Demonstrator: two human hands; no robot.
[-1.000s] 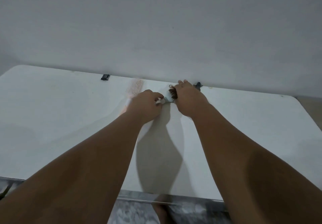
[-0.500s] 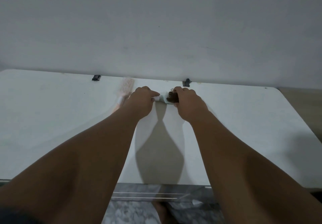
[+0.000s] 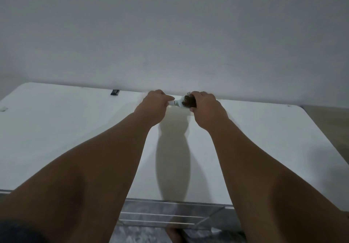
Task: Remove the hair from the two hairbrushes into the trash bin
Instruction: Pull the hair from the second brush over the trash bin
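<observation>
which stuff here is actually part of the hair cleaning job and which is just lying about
Part of the job:
- white hairbrush, held between both hands
- clump of brown hair on its head
- left hand on the handle end
- right hand on the hair end

Just lying about:
- black clip at the far edge of the table

No trash bin or second brush is clearly in view.

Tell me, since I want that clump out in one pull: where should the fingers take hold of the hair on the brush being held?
Pinch the brown hair at its raised left edge, coming from above. It sits proud of the white brush, whose handle the left hand steadies, while the right hand covers its right part.
</observation>
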